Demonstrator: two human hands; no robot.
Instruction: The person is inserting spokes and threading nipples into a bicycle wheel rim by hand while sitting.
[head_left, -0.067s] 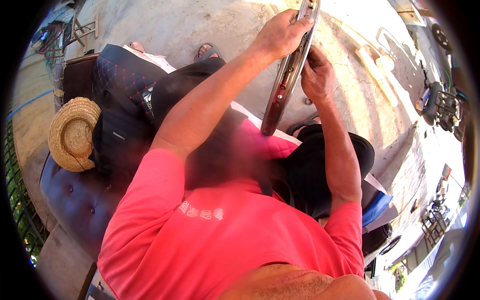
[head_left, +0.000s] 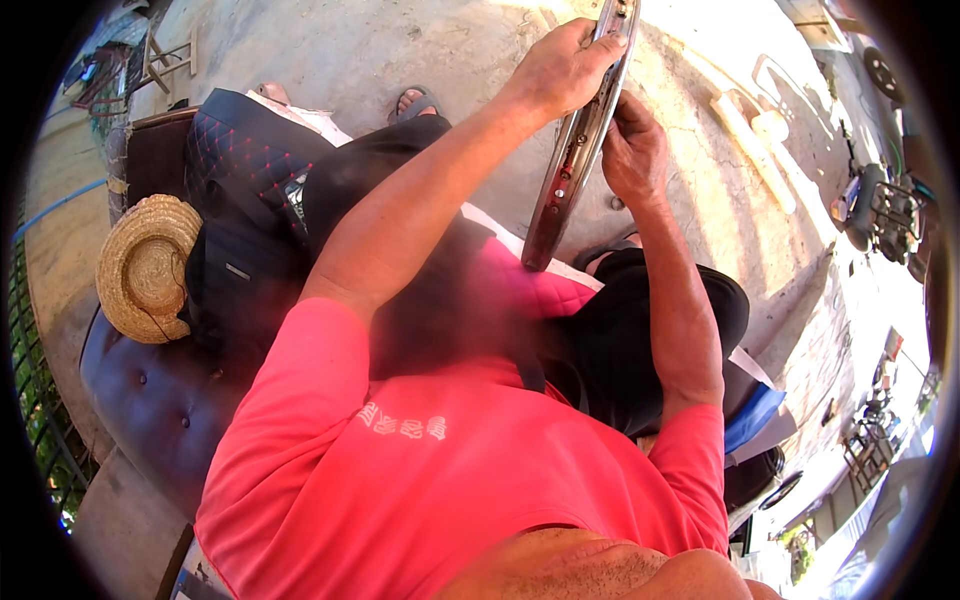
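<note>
A metal wheel rim [head_left: 563, 178], shiny and with a row of holes along its band, stands nearly edge-on in front of me. Its lower end meets the pink quilted cloth [head_left: 550, 295] between my legs; its top runs out of the picture. My left hand [head_left: 562, 72] is closed around the upper part of the rim, thumb across the outer band. On the rim's right side is my right hand [head_left: 637, 155], fingers curled and pinched close against it. The rim partly hides those fingertips, and whatever they pinch cannot be made out.
A straw hat [head_left: 150, 268] and a black bag [head_left: 235, 275] lie on the dark blue tufted seat [head_left: 140, 400] at my left. Pale wooden pieces [head_left: 755, 150] lie on the concrete floor [head_left: 330, 60]. A dark machine [head_left: 888, 215] stands at far right.
</note>
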